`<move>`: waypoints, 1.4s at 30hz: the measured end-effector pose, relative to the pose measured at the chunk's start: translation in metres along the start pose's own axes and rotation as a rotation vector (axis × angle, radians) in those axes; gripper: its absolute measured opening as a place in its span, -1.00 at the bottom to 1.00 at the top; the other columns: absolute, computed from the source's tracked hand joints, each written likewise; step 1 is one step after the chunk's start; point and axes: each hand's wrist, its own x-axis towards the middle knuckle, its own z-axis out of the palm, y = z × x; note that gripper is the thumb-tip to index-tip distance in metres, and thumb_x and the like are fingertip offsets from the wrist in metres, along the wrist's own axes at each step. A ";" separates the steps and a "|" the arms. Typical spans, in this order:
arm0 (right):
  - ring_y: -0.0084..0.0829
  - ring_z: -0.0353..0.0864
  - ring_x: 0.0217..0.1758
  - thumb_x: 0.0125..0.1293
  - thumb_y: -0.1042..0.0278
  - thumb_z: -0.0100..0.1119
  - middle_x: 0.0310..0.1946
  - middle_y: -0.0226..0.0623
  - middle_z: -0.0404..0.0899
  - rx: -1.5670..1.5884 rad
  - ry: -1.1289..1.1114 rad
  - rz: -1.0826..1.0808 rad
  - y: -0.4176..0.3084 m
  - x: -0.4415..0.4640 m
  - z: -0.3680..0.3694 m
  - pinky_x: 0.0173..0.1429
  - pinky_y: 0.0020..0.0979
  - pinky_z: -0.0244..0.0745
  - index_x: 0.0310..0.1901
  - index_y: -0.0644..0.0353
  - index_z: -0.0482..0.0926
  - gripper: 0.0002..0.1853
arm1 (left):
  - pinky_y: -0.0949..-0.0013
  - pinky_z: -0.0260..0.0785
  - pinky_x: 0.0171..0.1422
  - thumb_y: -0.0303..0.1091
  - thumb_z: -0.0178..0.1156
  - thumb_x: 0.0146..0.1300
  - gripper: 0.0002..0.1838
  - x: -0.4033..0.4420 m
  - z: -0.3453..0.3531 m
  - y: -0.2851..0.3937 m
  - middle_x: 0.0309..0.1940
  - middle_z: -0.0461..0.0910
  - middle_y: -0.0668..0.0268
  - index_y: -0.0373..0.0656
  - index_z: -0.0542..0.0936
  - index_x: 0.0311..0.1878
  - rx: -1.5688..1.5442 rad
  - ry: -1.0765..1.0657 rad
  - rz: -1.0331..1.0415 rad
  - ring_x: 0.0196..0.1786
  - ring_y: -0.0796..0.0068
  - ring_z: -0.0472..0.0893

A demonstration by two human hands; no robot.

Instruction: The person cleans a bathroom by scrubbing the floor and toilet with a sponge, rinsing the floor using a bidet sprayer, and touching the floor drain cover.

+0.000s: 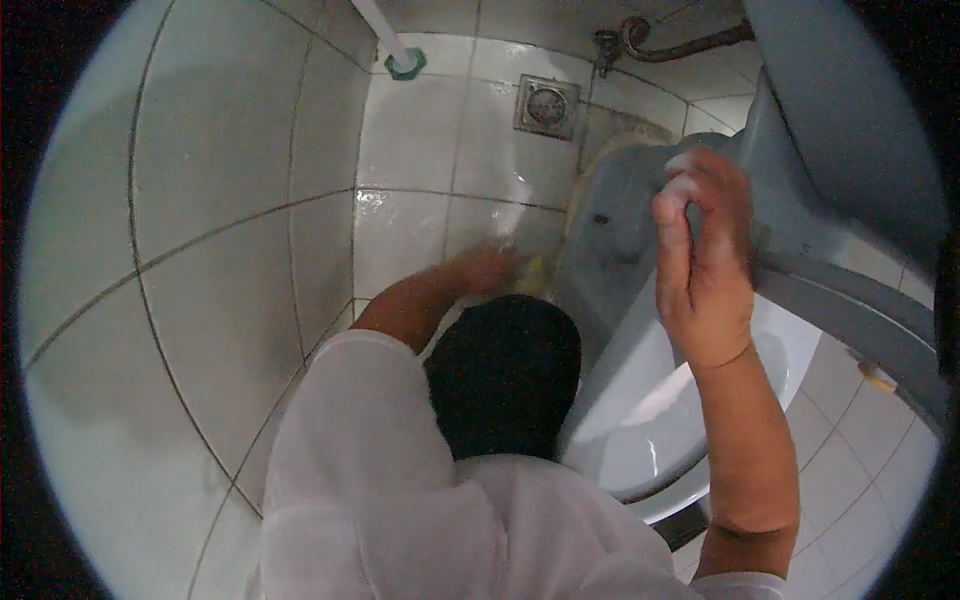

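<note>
My left hand (483, 271) is low by the tiled floor, beside the toilet's base, and smeared by motion. Its fingers seem closed on a small yellow sponge-like piece (536, 270), too blurred to make out clearly. Raised over the side of the toilet (650, 400), my right hand (708, 240) has its fingers curled in, with white foam on the knuckles and fingertips. Nothing shows in that hand. A dark rounded shape (505, 380) in front of my white shirt hides part of the floor and toilet base.
Tiled wall (220, 230) rises close on the left. A square floor drain (546, 106) lies at the back, with a white pipe (385, 30) in the corner and a rusty pipe (690, 45) along the back wall. The grey toilet seat (850, 300) juts out right.
</note>
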 end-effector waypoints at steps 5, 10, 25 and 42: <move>-0.06 0.39 -0.12 0.14 0.41 0.01 -0.23 -0.10 0.43 -0.039 -0.020 -0.018 -0.008 -0.009 -0.004 -0.04 -0.20 0.28 -0.27 0.21 0.40 -0.87 | 0.14 0.16 0.21 -0.26 -0.04 0.12 -0.52 0.084 -0.048 0.008 0.02 0.34 -0.03 -0.17 0.29 0.14 -0.239 -0.062 -0.609 0.14 0.06 0.31; -0.16 0.37 -0.12 0.19 0.50 -0.06 -0.18 -0.10 0.38 -0.077 -0.046 -0.028 -0.019 -0.011 -0.009 0.06 -0.34 0.21 -0.25 0.25 0.33 -0.90 | 0.16 0.22 0.15 -0.32 -0.03 0.10 -0.55 0.021 -0.022 0.030 0.01 0.36 -0.01 -0.23 0.32 0.09 -0.218 0.046 -0.376 0.11 0.07 0.33; -0.26 0.54 -0.30 0.26 0.21 -0.10 -0.41 -0.33 0.57 -0.028 -0.186 0.034 -0.050 -0.037 -0.004 -0.18 -0.40 0.39 -0.24 0.13 0.38 -0.81 | 0.19 0.26 0.12 -0.29 -0.07 0.16 -0.70 -0.107 -0.074 0.065 0.06 0.33 0.18 -0.15 0.47 -0.06 0.165 -0.004 -1.089 0.14 0.11 0.31; -0.30 0.51 -0.19 0.23 0.13 -0.13 -0.48 -0.38 0.56 -0.174 -0.190 -0.260 -0.068 -0.101 0.003 0.11 -0.17 0.13 -0.22 0.01 0.42 -0.79 | 0.14 0.32 -0.07 -0.35 -0.10 0.13 -0.78 -0.214 -0.038 0.227 -0.28 0.45 0.04 -0.10 0.53 -0.24 0.464 0.506 -1.200 -0.12 0.10 0.44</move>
